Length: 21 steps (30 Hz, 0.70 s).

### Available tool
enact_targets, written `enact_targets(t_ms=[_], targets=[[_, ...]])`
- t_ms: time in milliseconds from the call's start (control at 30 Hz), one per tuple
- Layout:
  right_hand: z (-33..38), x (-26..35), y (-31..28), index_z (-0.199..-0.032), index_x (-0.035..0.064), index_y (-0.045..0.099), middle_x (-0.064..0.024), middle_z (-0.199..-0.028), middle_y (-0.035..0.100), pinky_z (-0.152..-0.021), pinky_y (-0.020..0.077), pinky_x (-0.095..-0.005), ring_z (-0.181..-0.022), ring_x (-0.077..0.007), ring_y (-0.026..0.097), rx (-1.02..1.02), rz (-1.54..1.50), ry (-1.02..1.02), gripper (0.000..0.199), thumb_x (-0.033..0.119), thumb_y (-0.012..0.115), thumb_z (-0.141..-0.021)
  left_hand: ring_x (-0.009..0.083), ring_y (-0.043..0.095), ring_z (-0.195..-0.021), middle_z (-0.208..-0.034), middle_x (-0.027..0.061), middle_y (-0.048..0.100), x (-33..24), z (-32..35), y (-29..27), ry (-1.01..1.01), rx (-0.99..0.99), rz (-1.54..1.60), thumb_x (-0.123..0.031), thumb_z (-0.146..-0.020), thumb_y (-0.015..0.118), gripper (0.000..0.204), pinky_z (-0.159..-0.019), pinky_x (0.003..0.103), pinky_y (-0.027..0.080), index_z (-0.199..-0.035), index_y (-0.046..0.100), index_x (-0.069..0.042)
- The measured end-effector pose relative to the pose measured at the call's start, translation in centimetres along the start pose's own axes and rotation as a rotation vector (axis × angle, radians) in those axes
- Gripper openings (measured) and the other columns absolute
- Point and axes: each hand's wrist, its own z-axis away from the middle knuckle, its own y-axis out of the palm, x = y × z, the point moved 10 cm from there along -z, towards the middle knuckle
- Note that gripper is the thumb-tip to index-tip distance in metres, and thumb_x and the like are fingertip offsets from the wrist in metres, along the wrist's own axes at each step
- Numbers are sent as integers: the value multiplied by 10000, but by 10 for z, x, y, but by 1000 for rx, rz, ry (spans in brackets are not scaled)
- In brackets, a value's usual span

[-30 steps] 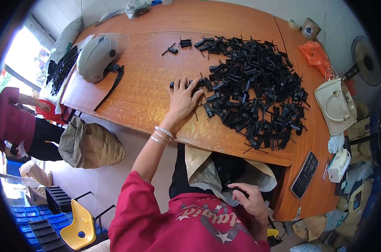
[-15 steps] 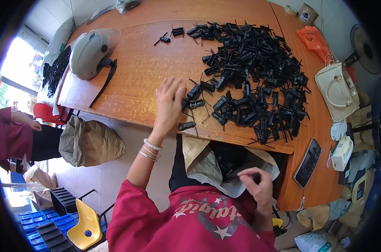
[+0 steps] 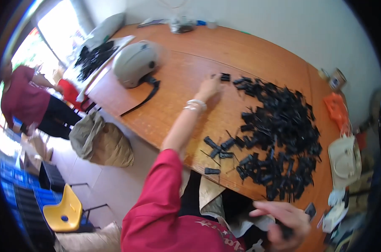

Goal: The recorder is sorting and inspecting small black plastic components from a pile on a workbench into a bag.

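Observation:
A large pile of black plastic parts (image 3: 283,126) with thin rod-like arms covers the right half of the wooden table. My left hand (image 3: 210,87) reaches far across the tabletop, its fingertips beside a small black part (image 3: 225,77) near the pile's far left end. Blur hides whether those fingers pinch anything. Low at the right, near the table's front edge, my right hand (image 3: 288,220) is curled around a dark part (image 3: 285,230), mostly covered by the fingers. Below the table edge, an open lined sack (image 3: 211,195) lies at my lap. Several loose parts (image 3: 215,149) lie by the near edge.
A grey helmet (image 3: 133,65) with a dark strap sits at the table's left. Beyond it are black strips (image 3: 93,59). A white handbag (image 3: 344,159) and an orange bag (image 3: 336,110) are at right. A brown sack (image 3: 108,143), yellow chair (image 3: 64,210) and another person (image 3: 28,96) are left.
My view has tilted up and left. My left hand has moved from the near edge to the far parts. My right hand has come away from the sack's mouth, rightward.

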Motion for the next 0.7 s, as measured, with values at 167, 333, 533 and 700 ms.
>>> enact_targets(t_ms=[167, 333, 533, 700], targets=[[-37, 10, 36, -1094, -69, 571, -214, -1004, 637, -656, 523, -277, -772, -247, 671, 128, -188, -182, 271, -57, 492, -835, 491, 139, -1323, -1454, 173, 252, 56, 19, 18, -93, 226, -155, -503, -847, 500, 589, -1059, 571, 192, -1356, 391, -226], [-8, 28, -3, -1148, -98, 494, -276, -1036, 580, -799, 515, -427, -937, -406, 598, 92, -327, -347, 289, 71, 433, -921, 423, 154, -1344, -1437, 81, 320, -19, 33, 19, -12, 262, -117, -506, -871, 442, 556, -1017, 639, 215, -1334, 419, -198], [18, 55, -6, -1264, 34, 419, -205, -1172, 501, -874, 479, -456, -1029, -371, 540, -22, -218, -744, 348, 116, 463, -929, 402, 320, -1258, -1261, 103, 489, -46, 81, 9, 224, 273, -103, -457, -913, 394, 470, -1079, 499, 204, -1187, 541, -104], [4, 87, -2, -1243, 226, 481, 75, -1176, 516, -1015, 381, -377, -1194, -133, 427, 382, -559, -418, 405, 47, 539, -885, 261, 493, -1152, -1261, 88, 527, -68, 110, -3, 302, 278, 60, -429, -923, 394, 444, -1081, 461, 203, -1179, 569, -111]])
